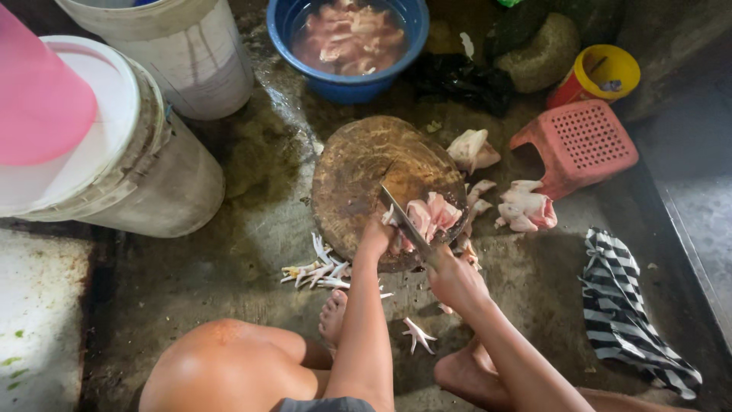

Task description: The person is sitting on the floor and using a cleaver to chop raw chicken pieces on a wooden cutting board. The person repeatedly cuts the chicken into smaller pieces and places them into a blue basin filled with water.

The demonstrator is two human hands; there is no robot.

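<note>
A chopping block (366, 172) sits on the floor and serves as the landmark. On its near right edge lies a piece of meat (431, 215), with a knife (404, 223) across it. Behind the block stands a basin (347, 84) with meat in water. Left of the block stand two buckets (145, 175). Right of it sit more meat pieces (526, 210) and an upturned stool (579, 141); a cloth (621, 305) lies farther right. Chicken feet (316, 271) lie before the block's left side.

wet concrete floor (252, 229), round chopping block (358, 168), chicken feet (316, 271), striped cloth (621, 305)
</note>
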